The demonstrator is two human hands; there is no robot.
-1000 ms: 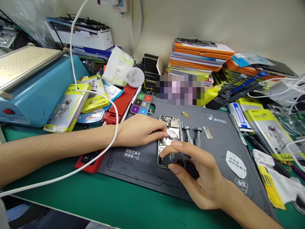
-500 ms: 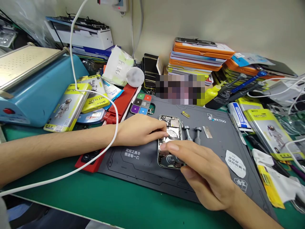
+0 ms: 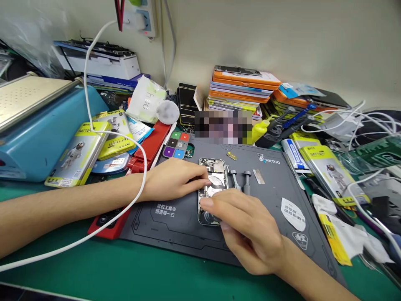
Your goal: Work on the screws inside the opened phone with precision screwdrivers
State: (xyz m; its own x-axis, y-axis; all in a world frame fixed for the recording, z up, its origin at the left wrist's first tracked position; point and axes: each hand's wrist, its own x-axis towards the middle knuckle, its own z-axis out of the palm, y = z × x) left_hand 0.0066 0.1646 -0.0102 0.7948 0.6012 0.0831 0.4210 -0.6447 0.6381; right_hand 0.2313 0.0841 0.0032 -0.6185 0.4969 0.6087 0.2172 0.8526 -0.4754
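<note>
An opened phone (image 3: pixel 216 167) with its inner parts bare lies on the grey work mat (image 3: pixel 188 246). My left hand (image 3: pixel 175 179) reaches in from the left, its thumb and forefinger closed at the phone's left edge. Over the phone's lower half, my right hand (image 3: pixel 253 230) is closed around a grey screwdriver (image 3: pixel 208 217); only its dark ribbed end shows below my fingers. Two more grey screwdrivers (image 3: pixel 247 182) lie just right of the phone. A small metal plate (image 3: pixel 258 176) and a small yellowish piece (image 3: pixel 232 156) rest farther up the mat.
A white cable (image 3: pixel 142 167) loops across my left forearm. Battery packs (image 3: pixel 77 154) and a blue machine (image 3: pixel 46 138) stand left; more battery packs (image 3: pixel 335 173) lie right. Stacked orange boxes (image 3: pixel 241 83) are at the back. A red tool (image 3: pixel 150 146) borders the mat.
The view has shifted, so the whole bench sits lower and farther left. Both hands stay at the phone, and the right has shifted slightly with the screwdriver over its lower half.
</note>
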